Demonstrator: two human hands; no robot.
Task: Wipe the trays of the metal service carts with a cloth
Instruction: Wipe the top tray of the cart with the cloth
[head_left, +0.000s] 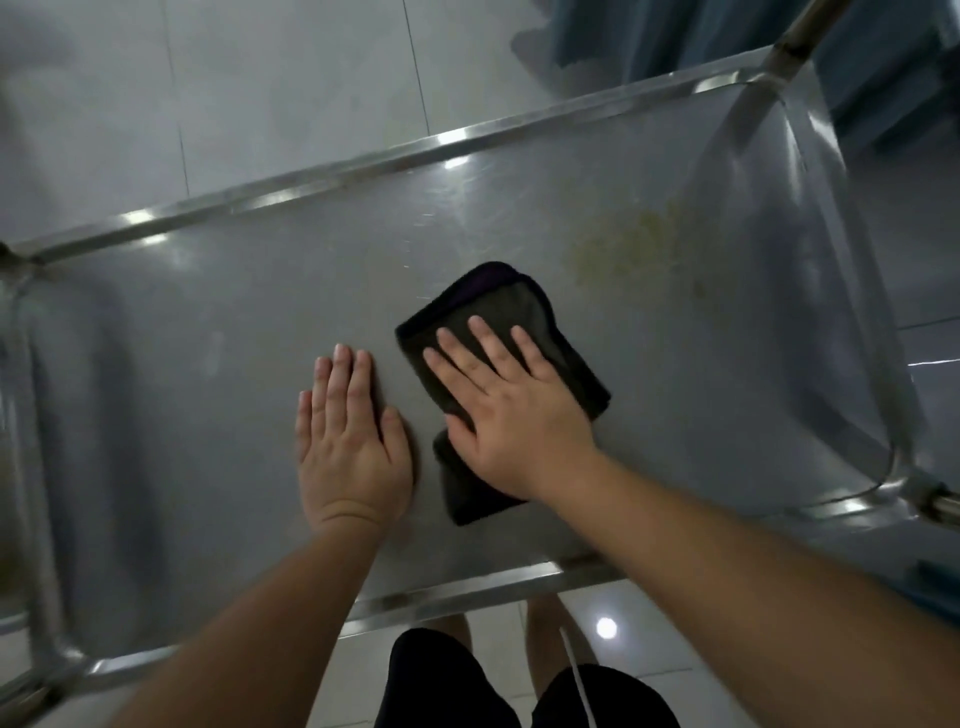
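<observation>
The top tray (218, 332) of a metal service cart fills the view, shiny steel with a raised rim. A dark folded cloth (498, 312) lies flat near the tray's middle. My right hand (509, 410) presses flat on the cloth, fingers spread, with cloth showing beyond the fingertips and below the palm. My left hand (348, 441) rests flat on the bare tray just left of the cloth, fingers together, holding nothing. A yellowish stain (628, 244) marks the tray up and right of the cloth.
The cart's tubular handle (852, 291) curves around the tray's right end, and a corner post (15, 265) stands at the left. Grey tiled floor (260, 93) lies beyond the far rim. Blue fabric (675, 36) hangs at the top right. My legs show below the near rim.
</observation>
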